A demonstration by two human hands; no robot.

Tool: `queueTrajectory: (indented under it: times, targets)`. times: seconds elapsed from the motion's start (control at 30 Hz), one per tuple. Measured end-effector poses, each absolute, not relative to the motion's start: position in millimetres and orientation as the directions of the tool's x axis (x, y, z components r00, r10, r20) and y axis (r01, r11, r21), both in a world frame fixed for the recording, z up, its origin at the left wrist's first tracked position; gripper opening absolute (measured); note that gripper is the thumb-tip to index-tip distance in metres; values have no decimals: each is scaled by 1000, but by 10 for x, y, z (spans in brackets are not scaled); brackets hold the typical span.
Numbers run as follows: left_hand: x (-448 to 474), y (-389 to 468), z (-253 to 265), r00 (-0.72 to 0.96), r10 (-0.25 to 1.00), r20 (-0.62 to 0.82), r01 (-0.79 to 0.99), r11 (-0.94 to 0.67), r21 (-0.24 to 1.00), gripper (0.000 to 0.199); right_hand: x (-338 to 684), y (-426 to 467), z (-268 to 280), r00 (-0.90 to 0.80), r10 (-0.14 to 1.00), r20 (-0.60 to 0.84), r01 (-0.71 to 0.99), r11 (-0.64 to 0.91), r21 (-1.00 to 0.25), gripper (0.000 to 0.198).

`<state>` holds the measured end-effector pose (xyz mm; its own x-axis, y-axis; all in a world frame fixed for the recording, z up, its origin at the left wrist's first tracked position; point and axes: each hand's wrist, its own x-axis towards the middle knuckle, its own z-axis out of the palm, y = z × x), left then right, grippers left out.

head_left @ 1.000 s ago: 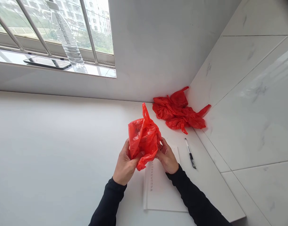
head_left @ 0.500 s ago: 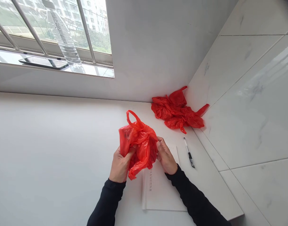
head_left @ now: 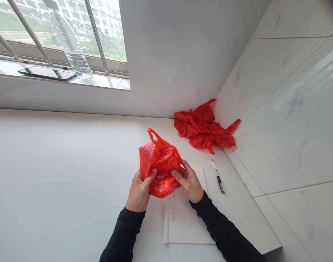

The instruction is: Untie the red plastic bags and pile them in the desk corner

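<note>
A crumpled red plastic bag (head_left: 163,163) is held up between both hands, over the white table and the upper part of a notebook. My left hand (head_left: 139,189) grips its left side, thumb lying across the front and the other fingers hidden behind. My right hand (head_left: 190,183) pinches its lower right side with the thumb on the front. One loop handle of the bag sticks up at the top. Below the bag lies the open notebook (head_left: 191,222), with a handwritten column of numbers along its left side; the bag and right hand cover part of it.
Several crumpled red plastic bags (head_left: 204,127) lie heaped in the far right corner against the walls. A black-and-clear pen (head_left: 218,176) rests right of the notebook. On the windowsill stand a clear water bottle (head_left: 77,60) and a flat dark-edged tablet-like device (head_left: 48,72).
My right thumb has come from the bag's right edge onto its front. The bag's dangling lower end is now folded up, and its bulk looks flatter. My left hand keeps nearly the same place.
</note>
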<state>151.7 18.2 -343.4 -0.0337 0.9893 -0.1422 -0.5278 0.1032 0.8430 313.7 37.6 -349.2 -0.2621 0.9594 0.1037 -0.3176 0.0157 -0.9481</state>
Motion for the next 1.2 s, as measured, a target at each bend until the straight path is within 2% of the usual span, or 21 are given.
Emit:
queueTrajectory:
  times: [0.1, 0.2, 0.23, 0.37, 0.53, 0.6, 0.7, 0.73, 0.77, 0.9, 1.0, 1.07, 1.2]
  targets:
    - [1512, 175, -3401, -90, 989, -113, -449, 61, 891, 51, 3154, 378, -3481, -270, 956, 111, -297, 27, -955, 26]
    - [1472, 182, -3401, -204, 977, -66, -393, -20, 919, 77, 3201, 390, -3482, -286, 952, 112, -241, 42, -970, 24]
    - [1453, 187, -3410, -227, 973, -51, -389, -42, 920, 80, 3217, 393, -3485, -303, 947, 107, -216, 41, -976, 22]
    - [1384, 193, -3447, -253, 967, 23, -302, -101, 948, 55, 3248, 386, -3489, -409, 909, 85, -138, 30, -990, 20]
    - [1348, 162, -3452, -435, 886, 159, 30, -163, 986, 41, 3234, 339, -3432, -493, 865, 97, -64, 75, -995, 24]
    - [1325, 158, -3453, -504, 854, 128, 30, -131, 991, 35, 3240, 325, -3417, -517, 850, 102, -36, 98, -995, 37]
    - [1272, 171, -3455, -606, 795, 31, -89, -106, 990, 33, 3272, 320, -3430, -547, 834, 76, -18, 79, -997, 73]
    - [1252, 179, -3455, -630, 777, 14, -117, -112, 987, 34, 3285, 323, -3442, -553, 831, 63, -15, 66, -998, 79]
    - [1232, 187, -3457, -647, 763, -1, -144, -121, 982, 34, 3298, 326, -3453, -556, 829, 56, -14, 58, -998, 77]
    - [1173, 222, -3480, -681, 729, -67, -257, -152, 954, 33, 3328, 331, -3475, -568, 817, 97, -14, 109, -994, 44]
    - [1150, 241, -3505, -687, 721, -93, -314, -178, 933, 32, 3306, 319, -3473, -576, 808, 127, 46, 187, -981, 43]
    - [1141, 246, -3513, -683, 723, -106, -329, -175, 928, 32, 3274, 315, -3484, -535, 831, 154, 108, 247, -963, 42]
    - [1140, 238, -3508, -657, 744, -118, -354, -166, 921, 31, 3228, 328, -3529, -399, 890, 221, 164, 306, -938, 13]
